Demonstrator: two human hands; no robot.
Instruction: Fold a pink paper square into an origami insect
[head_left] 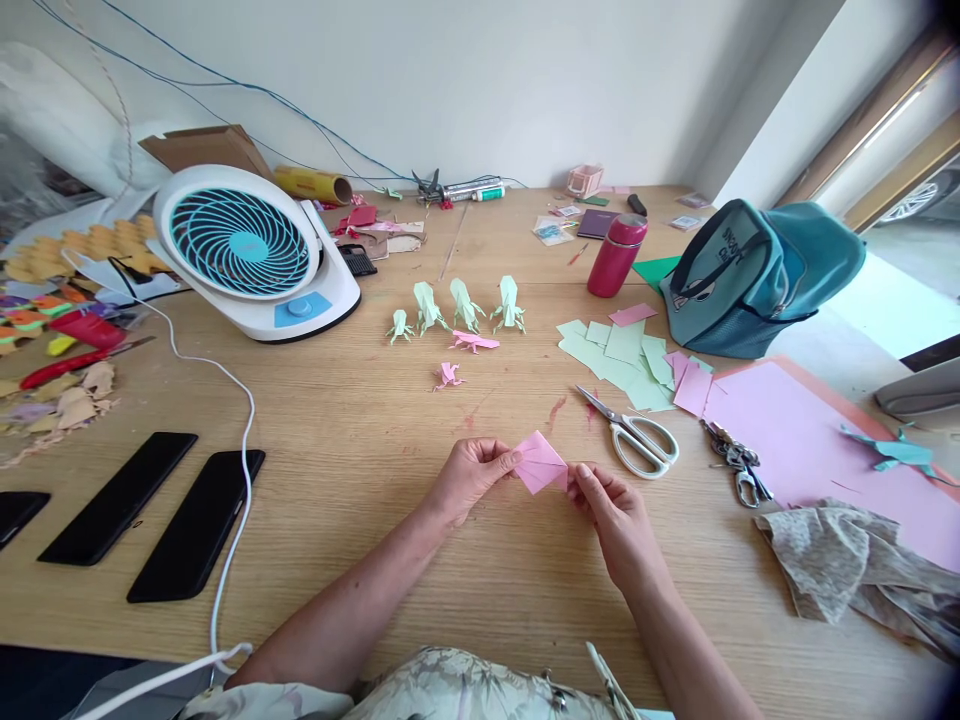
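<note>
Both my hands hold a small folded pink paper [540, 461] just above the wooden table [390, 420]. My left hand [474, 478] pinches its left corner with thumb and fingers closed. My right hand [611, 508] pinches its right lower edge, fingers curled. Beyond the paper stand several pale green origami figures [465, 306] and two small pink ones [474, 342]. White-handled scissors [634, 435] lie just right of my right hand.
A white and blue fan [251, 250] stands at the back left, its white cable [240, 440] running toward me. Black phones [196, 520] lie at the left. Green and pink paper pieces [622, 355], a red bottle [615, 255], a teal bag [757, 275], keys [739, 465] and a cloth [847, 560] fill the right.
</note>
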